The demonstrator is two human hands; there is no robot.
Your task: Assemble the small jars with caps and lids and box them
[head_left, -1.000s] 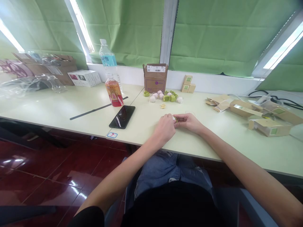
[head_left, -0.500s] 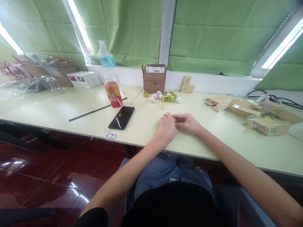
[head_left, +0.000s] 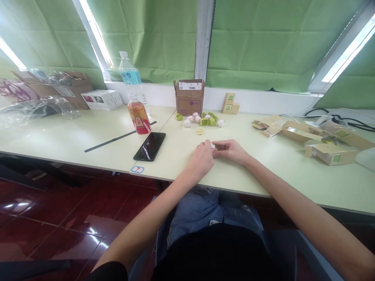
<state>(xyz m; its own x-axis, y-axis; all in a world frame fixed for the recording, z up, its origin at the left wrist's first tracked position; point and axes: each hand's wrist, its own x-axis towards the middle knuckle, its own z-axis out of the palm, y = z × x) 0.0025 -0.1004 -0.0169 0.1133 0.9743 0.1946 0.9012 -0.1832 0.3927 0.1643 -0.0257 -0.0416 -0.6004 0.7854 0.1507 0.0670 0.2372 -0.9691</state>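
1. A small white and green piece (head_left: 213,146) sits between the fingertips of two bare hands, directly between them and above the near part of a pale table (head_left: 175,148).
2. The left hand (head_left: 200,158) is curled, its fingertips closed on the piece from the left. The right hand (head_left: 233,152) pinches it from the right, thumb below and fingers above.
3. Neither hand is nearer: both appear to touch it. Its long axis, if it has one, cannot be made out, since fingers cover most of it.
4. What shows of the piece is a pale, whitish patch beside a yellow-green edge; its full shape is hidden.
5. Beyond the hands, slightly left, lie small yellow bits (head_left: 199,132). Farther back are green pieces (head_left: 211,121) and whitish balls (head_left: 186,123), in front of a brown carton (head_left: 190,102).
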